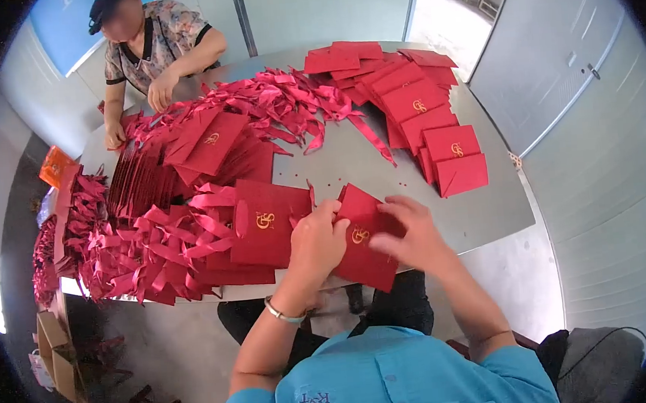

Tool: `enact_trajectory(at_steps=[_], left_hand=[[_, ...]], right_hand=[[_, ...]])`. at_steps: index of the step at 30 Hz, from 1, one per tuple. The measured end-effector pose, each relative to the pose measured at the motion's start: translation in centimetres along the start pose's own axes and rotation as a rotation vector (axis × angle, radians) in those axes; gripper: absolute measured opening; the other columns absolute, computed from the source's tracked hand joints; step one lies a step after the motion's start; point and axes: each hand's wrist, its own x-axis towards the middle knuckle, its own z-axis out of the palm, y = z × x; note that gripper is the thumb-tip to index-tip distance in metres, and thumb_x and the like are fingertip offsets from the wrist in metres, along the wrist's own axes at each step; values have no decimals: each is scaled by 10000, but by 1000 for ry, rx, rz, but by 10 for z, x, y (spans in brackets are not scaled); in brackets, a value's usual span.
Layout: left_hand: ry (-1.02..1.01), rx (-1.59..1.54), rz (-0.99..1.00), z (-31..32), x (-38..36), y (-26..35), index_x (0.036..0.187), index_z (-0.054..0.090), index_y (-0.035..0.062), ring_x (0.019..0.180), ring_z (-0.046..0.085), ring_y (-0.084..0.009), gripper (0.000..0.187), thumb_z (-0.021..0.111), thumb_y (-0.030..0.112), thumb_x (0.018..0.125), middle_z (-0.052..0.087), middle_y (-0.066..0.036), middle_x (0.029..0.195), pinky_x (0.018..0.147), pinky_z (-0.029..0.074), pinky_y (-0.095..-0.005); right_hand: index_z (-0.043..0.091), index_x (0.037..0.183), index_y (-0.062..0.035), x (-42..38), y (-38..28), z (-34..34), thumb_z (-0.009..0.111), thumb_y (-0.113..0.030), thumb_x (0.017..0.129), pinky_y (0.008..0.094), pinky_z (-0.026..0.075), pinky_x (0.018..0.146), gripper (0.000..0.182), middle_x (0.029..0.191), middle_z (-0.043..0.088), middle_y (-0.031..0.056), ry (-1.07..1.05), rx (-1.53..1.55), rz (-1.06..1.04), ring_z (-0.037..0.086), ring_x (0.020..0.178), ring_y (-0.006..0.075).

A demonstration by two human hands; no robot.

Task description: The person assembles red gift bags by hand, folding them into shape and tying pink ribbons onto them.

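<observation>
Both hands at the near edge of the grey surface [481,213], closed on one red envelope [365,262] with a gold emblem on its face. Left hand [318,243] gripping the envelope's left side, fingers curled over its upper edge; right hand [411,233] lying across the right side, fingers spread and pressing on the paper — grip of each hand narrow, holding the envelope. Envelope tilted, its lower corner hanging out past the surface's edge, its flap [354,201] raised to a point above the hands.

Just left of the left hand, a second red envelope [268,220] with the same gold mark, resting on a heap of red ribbon bows [147,251] that spreads to the left edge. Further back, a fanned row of envelopes [142,184] on edge and a long tangle of ribbons [286,103] running across the middle. To the right, well apart from the hands, an overlapping line of flat red envelopes [426,119] reaching to the far side.

Across the surface — a co-worker [154,41] in a patterned top, both hands down among the ribbons. Cardboard box [52,351] on the floor at lower left.
</observation>
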Motion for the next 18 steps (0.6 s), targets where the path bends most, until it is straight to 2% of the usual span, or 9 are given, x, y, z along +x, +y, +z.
enact_trajectory(at_steps=[2, 4, 5, 7, 10, 12, 14, 16, 18], left_hand=[[16, -121, 62, -15, -9, 2, 1032, 574, -1, 844, 661, -340, 257, 646, 89, 802, 655, -207, 884, 723, 508, -387], [-23, -154, 25, -27, -17, 4, 1032, 569, 0, 849, 665, -327, 251, 640, 81, 805, 656, -205, 883, 726, 508, -377], [-62, -191, -9, -34, -21, 5, 1032, 565, 0, 855, 670, -315, 246, 634, 72, 807, 656, -203, 883, 729, 508, -368], [-97, -193, -29, -48, -31, 9, 1025, 561, 0, 856, 672, -308, 236, 631, 74, 812, 657, -200, 880, 725, 508, -363], [-152, -192, -63, -73, -43, 14, 1021, 561, 1, 853, 676, -298, 232, 632, 81, 815, 658, -196, 874, 716, 510, -354], [-165, -181, -78, -92, -53, 15, 1023, 566, 4, 849, 677, -295, 236, 637, 87, 814, 659, -196, 871, 710, 511, -351], [-159, -170, -59, -109, -65, 16, 1026, 576, 3, 804, 677, -229, 234, 647, 65, 811, 666, -160, 833, 685, 507, -317], [-129, -166, -79, -123, -78, 13, 1025, 580, 0, 780, 661, -185, 233, 651, 49, 809, 665, -139, 817, 675, 502, -300], [-106, -167, -98, -137, -92, 9, 1024, 584, -2, 756, 644, -142, 232, 655, 33, 807, 665, -117, 801, 666, 497, -283]], right_hand=[[630, 1077, -18, 30, 19, 3, 760, -341, 722, 415, 428, 943, 497, 1123, 609, 149, -84, 570, 253, 564, 1084, 296], [651, 1016, -30, 62, 43, 21, 705, -215, 787, 382, 482, 876, 299, 992, 650, 124, 36, 450, -17, 614, 981, 280], [651, 1016, -30, 79, 50, 34, 705, -215, 787, 382, 482, 876, 299, 992, 650, 124, 36, 454, -22, 614, 981, 280], [653, 1022, -45, 113, 52, 55, 699, -191, 785, 425, 448, 929, 283, 1097, 619, 127, 140, 198, -273, 579, 1043, 299], [654, 1064, -65, 150, 37, 75, 669, -165, 802, 430, 411, 982, 281, 1219, 556, 174, 185, -75, -443, 537, 1101, 346], [662, 1040, -69, 168, 30, 87, 676, -178, 794, 432, 387, 1003, 270, 1244, 536, 174, 188, -117, -480, 517, 1130, 342], [670, 1016, -74, 180, 27, 95, 683, -192, 786, 435, 363, 1023, 259, 1268, 516, 174, 201, -167, -509, 497, 1160, 337], [678, 941, -60, 187, 25, 94, 684, -187, 780, 421, 353, 1036, 205, 1213, 549, 168, 52, -207, -523, 481, 1180, 328], [676, 904, -52, 187, 24, 88, 676, -170, 794, 407, 371, 1023, 161, 1177, 580, 147, 46, -97, -536, 510, 1151, 309]])
